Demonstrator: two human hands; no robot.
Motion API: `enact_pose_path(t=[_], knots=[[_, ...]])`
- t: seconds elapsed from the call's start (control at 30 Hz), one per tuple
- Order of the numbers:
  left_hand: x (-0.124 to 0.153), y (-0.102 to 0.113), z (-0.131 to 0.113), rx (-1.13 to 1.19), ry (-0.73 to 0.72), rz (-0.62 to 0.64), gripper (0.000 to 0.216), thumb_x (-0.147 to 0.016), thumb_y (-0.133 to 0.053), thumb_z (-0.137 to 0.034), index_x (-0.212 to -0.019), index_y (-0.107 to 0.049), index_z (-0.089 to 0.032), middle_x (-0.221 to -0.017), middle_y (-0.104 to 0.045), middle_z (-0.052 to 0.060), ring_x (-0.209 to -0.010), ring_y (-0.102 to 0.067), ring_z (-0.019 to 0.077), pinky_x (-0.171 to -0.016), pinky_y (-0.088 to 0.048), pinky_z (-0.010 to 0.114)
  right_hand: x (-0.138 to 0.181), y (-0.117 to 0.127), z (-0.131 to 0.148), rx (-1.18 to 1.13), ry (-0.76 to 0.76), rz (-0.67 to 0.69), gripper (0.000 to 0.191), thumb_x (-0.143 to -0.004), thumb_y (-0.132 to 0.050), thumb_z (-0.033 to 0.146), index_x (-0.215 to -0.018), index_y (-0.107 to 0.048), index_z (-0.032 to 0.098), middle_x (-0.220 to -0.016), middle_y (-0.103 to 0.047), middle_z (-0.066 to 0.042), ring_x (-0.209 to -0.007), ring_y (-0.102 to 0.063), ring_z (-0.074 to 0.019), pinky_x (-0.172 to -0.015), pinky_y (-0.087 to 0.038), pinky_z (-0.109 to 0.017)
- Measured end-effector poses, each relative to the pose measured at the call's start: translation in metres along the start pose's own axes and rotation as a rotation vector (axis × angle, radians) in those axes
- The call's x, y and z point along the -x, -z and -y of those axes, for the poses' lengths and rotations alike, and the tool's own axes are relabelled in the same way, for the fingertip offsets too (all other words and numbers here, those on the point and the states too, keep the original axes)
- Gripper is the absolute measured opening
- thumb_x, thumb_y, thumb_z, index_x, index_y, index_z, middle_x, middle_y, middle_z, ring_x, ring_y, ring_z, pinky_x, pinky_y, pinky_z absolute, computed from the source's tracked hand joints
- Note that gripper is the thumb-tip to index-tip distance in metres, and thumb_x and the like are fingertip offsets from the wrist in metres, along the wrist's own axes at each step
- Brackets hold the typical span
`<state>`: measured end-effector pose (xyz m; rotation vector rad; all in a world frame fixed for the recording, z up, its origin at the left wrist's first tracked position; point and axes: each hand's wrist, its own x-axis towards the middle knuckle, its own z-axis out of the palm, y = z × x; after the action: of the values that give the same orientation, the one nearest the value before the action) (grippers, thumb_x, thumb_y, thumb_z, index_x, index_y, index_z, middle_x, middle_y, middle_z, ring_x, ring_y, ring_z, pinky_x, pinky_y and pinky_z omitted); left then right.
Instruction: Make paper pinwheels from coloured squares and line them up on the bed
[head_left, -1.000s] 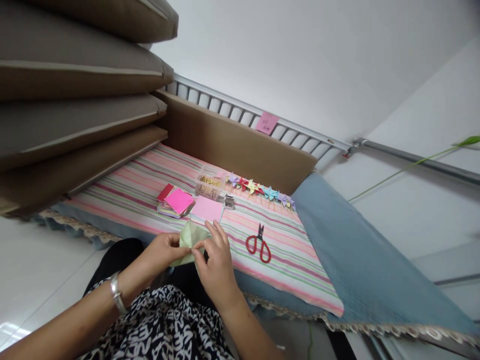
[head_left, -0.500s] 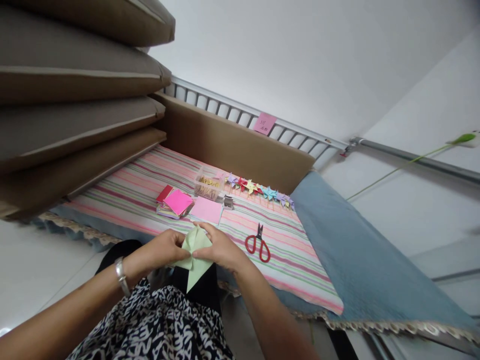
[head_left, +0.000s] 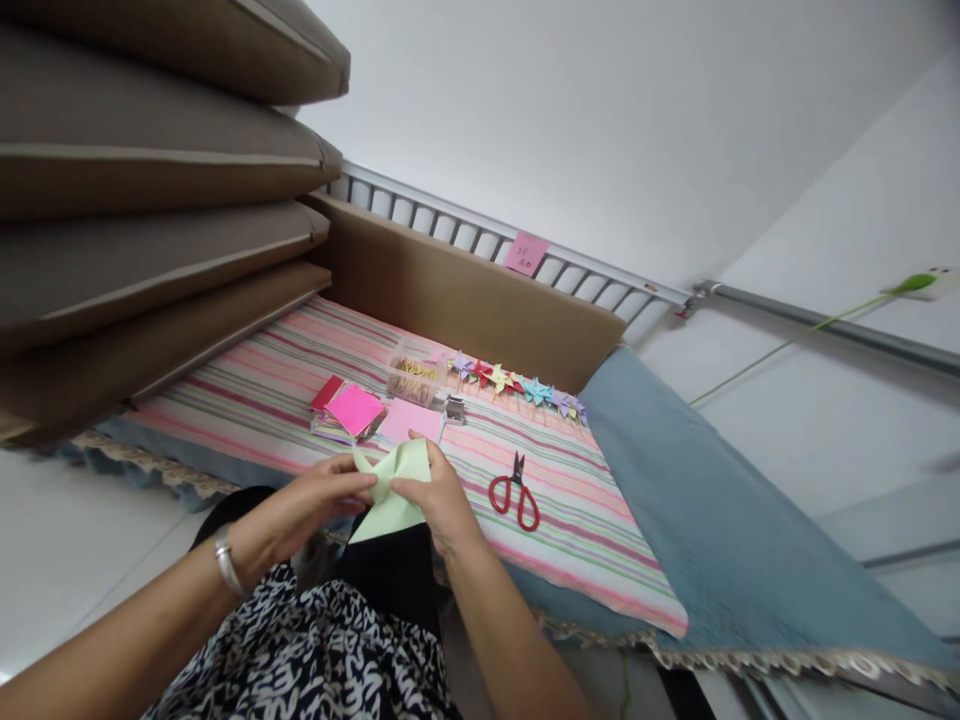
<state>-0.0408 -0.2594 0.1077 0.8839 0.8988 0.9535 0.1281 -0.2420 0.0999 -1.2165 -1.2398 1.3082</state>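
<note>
A pale green folded paper (head_left: 394, 490) is held between both hands above the near edge of the striped cloth (head_left: 300, 370). My left hand (head_left: 311, 500), with a silver bracelet at the wrist, pinches the paper's left side. The fingers of my right hand (head_left: 442, 500) are closed on its right side. A pointed flap of the paper hangs down toward my lap.
Red scissors (head_left: 516, 488) lie to the right of my hands. Behind them sit a stack of coloured paper squares (head_left: 349, 410), a pink sheet (head_left: 411, 420), a clear box (head_left: 416, 375) and a row of paper pinwheels (head_left: 517, 385). Brown cushions (head_left: 150, 180) are stacked at left; a blue quilt (head_left: 712, 520) lies at right.
The green paper has been turned and refolded between my hands, its flaps now spreading up and down. My hands stayed at the cloth's near edge. The view shifted slightly.
</note>
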Motion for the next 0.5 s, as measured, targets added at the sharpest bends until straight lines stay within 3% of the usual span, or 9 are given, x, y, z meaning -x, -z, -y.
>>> enact_pose_path(t=[0.07,0.27,0.5], knots=[[0.002,-0.004,0.009,0.085,0.001,0.005,0.029,-0.066,-0.075,-0.032,-0.09,-0.071,-0.016,-0.082,-0.073,0.007,-0.074,-0.065,0.0187,-0.071,-0.047,0.027,0.002,-0.009,-0.003,-0.048,0.014,-0.047,0.077,-0.056,-0.072,0.017,-0.129,-0.047,0.019,-0.098,-0.066,-0.002,-0.079,-0.062,-0.0187,-0.069,-0.051,-0.027],[0.001,-0.015,0.017,0.179,-0.026,-0.151,0.027,-0.06,-0.077,-0.027,-0.083,-0.072,-0.012,-0.07,-0.073,0.007,-0.062,-0.064,0.0178,-0.063,-0.046,0.026,0.012,-0.026,-0.001,-0.097,0.07,-0.111,0.074,-0.062,-0.069,0.019,-0.132,-0.043,0.018,-0.102,-0.067,-0.004,-0.086,-0.064,-0.0213,-0.075,-0.052,-0.03],[-0.004,-0.007,0.016,0.125,-0.049,-0.233,0.026,-0.058,-0.073,-0.026,-0.08,-0.071,-0.012,-0.065,-0.072,0.006,-0.056,-0.061,0.0178,-0.055,-0.044,0.026,0.013,-0.021,-0.01,0.002,0.094,-0.048,0.07,-0.074,-0.063,0.023,-0.137,-0.035,0.017,-0.096,-0.069,-0.005,-0.082,-0.066,-0.0199,-0.073,-0.054,-0.031]])
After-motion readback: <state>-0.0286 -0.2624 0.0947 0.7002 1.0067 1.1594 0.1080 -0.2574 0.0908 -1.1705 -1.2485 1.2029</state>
